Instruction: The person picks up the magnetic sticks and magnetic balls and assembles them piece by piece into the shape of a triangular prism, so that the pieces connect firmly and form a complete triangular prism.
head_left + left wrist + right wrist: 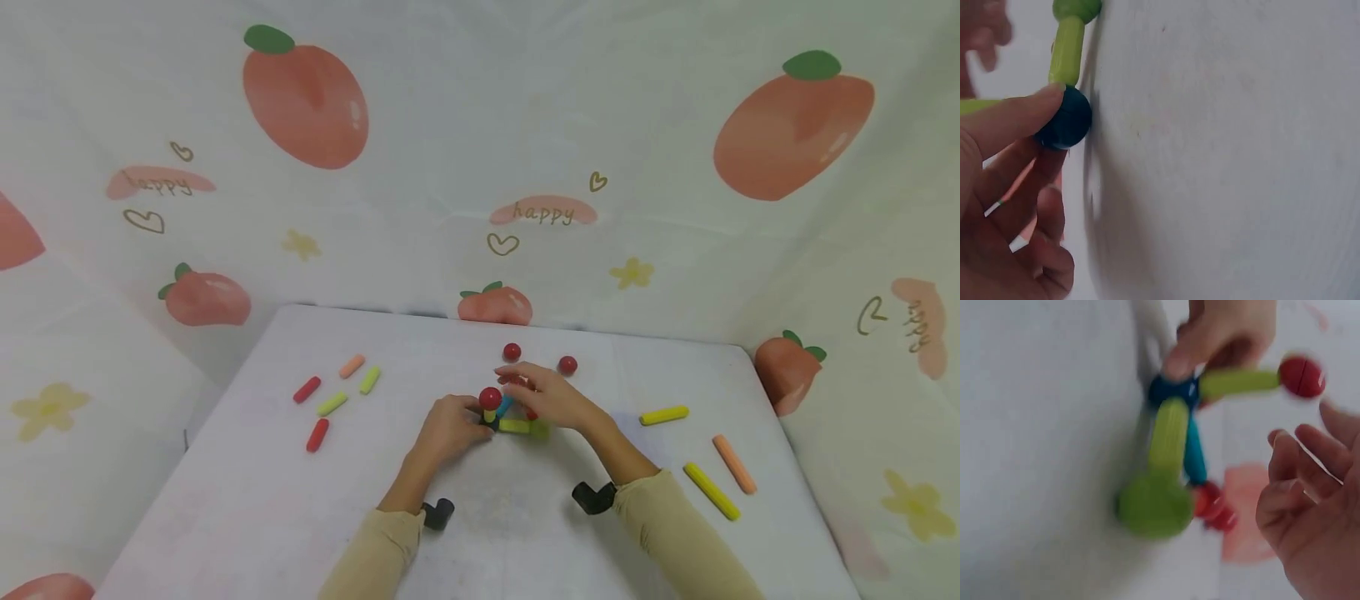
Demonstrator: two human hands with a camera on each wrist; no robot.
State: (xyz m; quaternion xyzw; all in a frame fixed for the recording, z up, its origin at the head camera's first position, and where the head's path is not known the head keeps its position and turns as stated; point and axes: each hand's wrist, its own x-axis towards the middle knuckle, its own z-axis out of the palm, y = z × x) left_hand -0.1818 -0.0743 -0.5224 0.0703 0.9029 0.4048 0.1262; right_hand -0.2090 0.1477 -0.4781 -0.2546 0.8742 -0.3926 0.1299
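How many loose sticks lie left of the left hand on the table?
5: an orange stick at the back, a yellow-green stick right of it, a second yellow-green stick mid-group, a red stick leftmost, another red stick nearest. None looks hidden.

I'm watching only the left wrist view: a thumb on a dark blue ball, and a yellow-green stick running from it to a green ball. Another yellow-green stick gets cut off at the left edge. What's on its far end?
Observer: A red ball; the head view shows it on top of that yellow-green stick.
Visitor: Does anything else seem to join the dark blue ball?
Observer: It seems so: in the right wrist view, a blue stick runs from it.
Visitor: And are there spare sticks to the person's right?
Observer: Yes, two yellow sticks and an orange one lie there.
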